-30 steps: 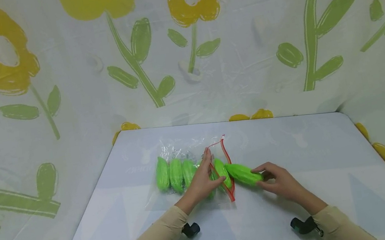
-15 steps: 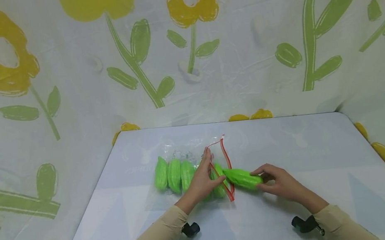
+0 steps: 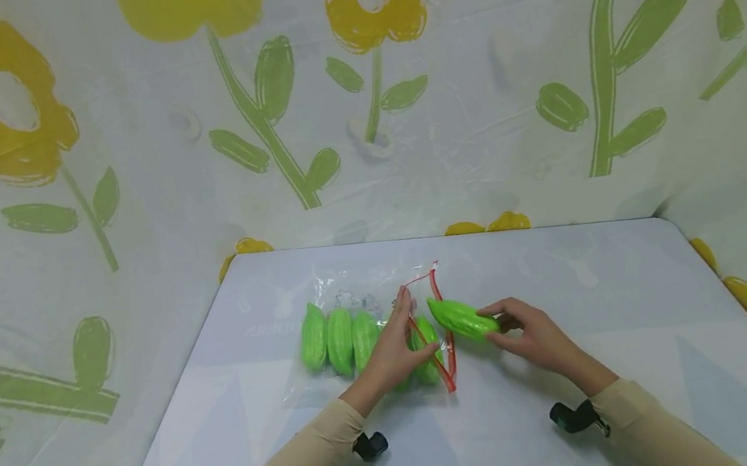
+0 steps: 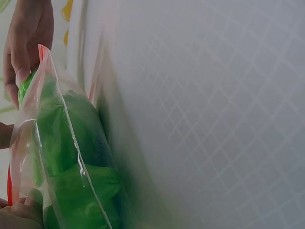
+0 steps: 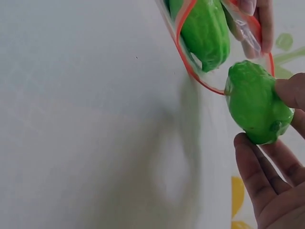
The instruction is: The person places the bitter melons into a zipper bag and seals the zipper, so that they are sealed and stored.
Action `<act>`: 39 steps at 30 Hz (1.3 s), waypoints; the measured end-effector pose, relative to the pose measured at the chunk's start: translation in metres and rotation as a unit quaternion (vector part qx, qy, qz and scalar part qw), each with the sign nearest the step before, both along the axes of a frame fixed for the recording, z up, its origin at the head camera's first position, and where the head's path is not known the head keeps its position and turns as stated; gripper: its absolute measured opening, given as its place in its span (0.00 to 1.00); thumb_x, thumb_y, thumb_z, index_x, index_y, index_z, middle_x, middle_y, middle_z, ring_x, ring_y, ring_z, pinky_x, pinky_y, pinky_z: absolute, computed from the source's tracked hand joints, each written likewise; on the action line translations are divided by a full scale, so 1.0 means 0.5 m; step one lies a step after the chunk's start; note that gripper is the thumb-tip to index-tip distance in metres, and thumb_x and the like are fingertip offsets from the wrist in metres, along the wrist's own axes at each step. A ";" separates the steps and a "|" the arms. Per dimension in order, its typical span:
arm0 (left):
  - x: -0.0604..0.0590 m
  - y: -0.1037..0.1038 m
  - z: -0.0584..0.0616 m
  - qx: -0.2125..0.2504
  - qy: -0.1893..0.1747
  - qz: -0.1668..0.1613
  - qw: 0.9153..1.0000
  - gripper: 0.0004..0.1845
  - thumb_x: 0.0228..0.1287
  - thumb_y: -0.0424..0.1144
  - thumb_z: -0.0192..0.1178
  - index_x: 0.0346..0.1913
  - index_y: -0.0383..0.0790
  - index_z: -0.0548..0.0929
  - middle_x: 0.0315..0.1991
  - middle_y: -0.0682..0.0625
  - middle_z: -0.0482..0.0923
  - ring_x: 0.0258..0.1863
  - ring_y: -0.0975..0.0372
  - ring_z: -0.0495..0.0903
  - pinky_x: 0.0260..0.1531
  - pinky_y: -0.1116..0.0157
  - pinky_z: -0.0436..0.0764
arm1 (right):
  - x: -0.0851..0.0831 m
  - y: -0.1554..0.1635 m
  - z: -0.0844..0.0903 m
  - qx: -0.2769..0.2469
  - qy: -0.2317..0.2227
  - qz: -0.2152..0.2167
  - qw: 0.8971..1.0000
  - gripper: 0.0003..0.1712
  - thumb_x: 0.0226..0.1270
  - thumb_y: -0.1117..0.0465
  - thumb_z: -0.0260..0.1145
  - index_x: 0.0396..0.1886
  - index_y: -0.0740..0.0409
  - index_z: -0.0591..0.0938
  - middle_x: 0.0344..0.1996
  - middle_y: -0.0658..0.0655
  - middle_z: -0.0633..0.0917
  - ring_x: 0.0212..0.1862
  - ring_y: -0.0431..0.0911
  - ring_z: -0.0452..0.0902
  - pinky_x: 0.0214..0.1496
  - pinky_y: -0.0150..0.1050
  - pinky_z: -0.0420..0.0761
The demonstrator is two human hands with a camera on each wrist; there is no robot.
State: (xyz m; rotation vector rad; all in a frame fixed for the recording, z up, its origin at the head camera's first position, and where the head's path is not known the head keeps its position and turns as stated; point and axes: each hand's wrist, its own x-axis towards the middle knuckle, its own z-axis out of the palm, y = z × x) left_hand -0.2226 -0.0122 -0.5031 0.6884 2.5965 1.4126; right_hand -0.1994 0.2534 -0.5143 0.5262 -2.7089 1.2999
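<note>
Head view shows the right hand (image 3: 535, 338) pinching a loose green gourd (image 3: 462, 318) by its near end, fingers and thumb curled round it. Compared with a second ago, that gourd sits higher and farther toward the far edge of the table (image 3: 628, 356): its tip was low, level with the bottom of the bag's mouth, and now it is raised and pointing at the upper part of the red zip rim (image 3: 443, 336), just beside it but not yet through. The right wrist has also drawn in toward the middle of the table.

The left hand (image 3: 395, 348) has hardly moved. It grips the near lip of the clear plastic bag (image 3: 356, 309), thumb and fingers pinching the rim so the mouth stands open as a loop. Inside the bag, several green gourds (image 3: 339, 340) lie side by side toward the table's left edge, one more right at the mouth.

Right wrist view confirms the gap: the held gourd (image 5: 257, 102) hangs outside the red rim (image 5: 190, 71), with a bagged gourd (image 5: 202, 31) just behind the opening. Left wrist view shows bagged green shapes pressed against the film (image 4: 71, 157).

Judging by the lift, the gourd is being lined up with the opening; the one at the mouth may crowd its entry.
</note>
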 end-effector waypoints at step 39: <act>0.006 -0.002 -0.001 -0.059 0.066 -0.010 0.996 0.54 0.55 0.43 0.67 0.74 0.46 0.38 0.74 0.60 0.29 0.72 0.60 0.43 0.65 0.57 0.60 | -0.076 -0.122 0.007 -0.025 -0.007 -0.071 0.997 0.20 0.58 0.48 0.68 0.48 0.50 0.78 0.45 0.51 0.77 0.41 0.43 0.80 0.44 0.38 0.82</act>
